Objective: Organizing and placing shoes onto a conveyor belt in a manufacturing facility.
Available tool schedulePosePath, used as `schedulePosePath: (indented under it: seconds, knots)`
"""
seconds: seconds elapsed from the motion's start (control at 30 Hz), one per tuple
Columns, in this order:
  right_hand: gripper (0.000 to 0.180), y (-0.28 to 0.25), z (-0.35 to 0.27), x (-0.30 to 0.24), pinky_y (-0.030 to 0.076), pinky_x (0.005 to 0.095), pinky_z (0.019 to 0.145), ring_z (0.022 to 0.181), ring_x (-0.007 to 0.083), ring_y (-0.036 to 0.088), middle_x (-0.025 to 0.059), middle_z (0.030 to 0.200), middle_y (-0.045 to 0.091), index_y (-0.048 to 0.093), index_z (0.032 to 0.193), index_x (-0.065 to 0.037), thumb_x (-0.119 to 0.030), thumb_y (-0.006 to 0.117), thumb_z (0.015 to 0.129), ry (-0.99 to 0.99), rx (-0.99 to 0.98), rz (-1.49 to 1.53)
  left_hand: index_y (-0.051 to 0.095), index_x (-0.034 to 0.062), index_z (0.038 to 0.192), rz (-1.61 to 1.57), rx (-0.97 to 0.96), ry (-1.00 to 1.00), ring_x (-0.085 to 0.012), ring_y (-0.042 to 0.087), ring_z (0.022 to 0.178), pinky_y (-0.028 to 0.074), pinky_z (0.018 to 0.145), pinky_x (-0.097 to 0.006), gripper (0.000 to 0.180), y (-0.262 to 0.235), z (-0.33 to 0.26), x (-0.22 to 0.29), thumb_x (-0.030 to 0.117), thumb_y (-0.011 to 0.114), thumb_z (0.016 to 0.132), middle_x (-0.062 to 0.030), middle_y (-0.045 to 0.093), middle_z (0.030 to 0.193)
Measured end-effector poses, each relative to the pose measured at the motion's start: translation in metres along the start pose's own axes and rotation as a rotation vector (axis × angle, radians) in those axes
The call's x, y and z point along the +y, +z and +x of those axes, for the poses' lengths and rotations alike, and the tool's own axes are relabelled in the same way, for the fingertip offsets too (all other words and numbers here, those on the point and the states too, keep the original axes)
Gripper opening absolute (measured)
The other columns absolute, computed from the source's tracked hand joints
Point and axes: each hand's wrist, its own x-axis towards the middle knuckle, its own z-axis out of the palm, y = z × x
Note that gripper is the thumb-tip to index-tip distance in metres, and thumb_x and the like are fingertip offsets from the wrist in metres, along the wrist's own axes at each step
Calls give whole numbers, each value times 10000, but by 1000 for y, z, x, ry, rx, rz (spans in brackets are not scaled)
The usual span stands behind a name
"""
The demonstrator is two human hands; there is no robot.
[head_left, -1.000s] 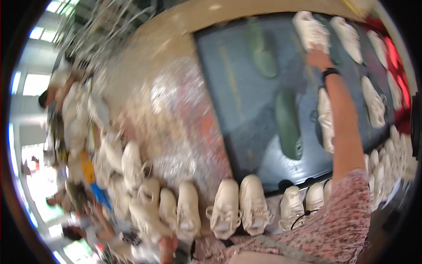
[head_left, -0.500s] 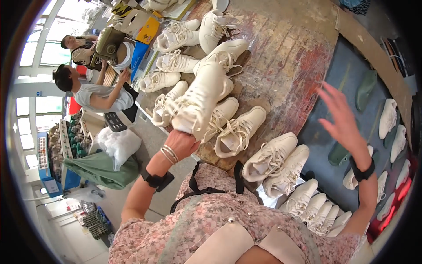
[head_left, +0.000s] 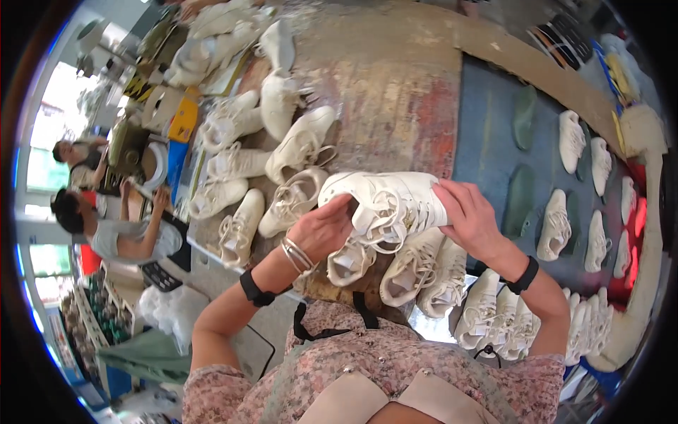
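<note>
A cream lace-up sneaker lies sideways between my hands, raised over the other shoes. My left hand grips it at the heel and ankle opening, with the fingertips partly hidden inside. Around the toe end curl the fingers of my right hand, its thumb low on the side. Loose white laces hang from the shoe's front. Just beneath it are a cream sneaker and a pair of sneakers, one of them nearest my body.
More cream sneakers crowd the left of the worn wooden table. To the right, a blue-grey surface carries green shoe-shaped pieces and white shoes. Several sneakers line up near my right forearm. Two people work at far left.
The sneaker has moved right and turned from upright to sideways. My right hand has come in from the right and taken hold of its toe. The whole view has shifted.
</note>
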Motion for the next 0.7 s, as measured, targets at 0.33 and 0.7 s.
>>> schedulePosePath:
  seconds: [0.33, 0.7]
  knots:
    - [812, -8, -63, 39, 457, 401, 910, 1239, 322, 410, 145, 1357, 400, 346, 1380, -75, -131, 754, 681, 362, 133, 16, 644, 19, 890, -512, 122, -93, -240, 599, 899, 418, 939, -396, 285, -27, 80, 38, 170, 659, 648, -89, 643, 858]
    - [680, 14, -90, 62, 494, 285, 752, 965, 124, 547, 72, 1152, 550, 292, 1425, -57, -277, 634, 880, 1277, 260, 1524, 600, 3, 847, -655, 157, -177, -258, 601, 724, 471, 708, -368, 322, 13, 225, 136, 239, 715, 659, -100, 611, 729]
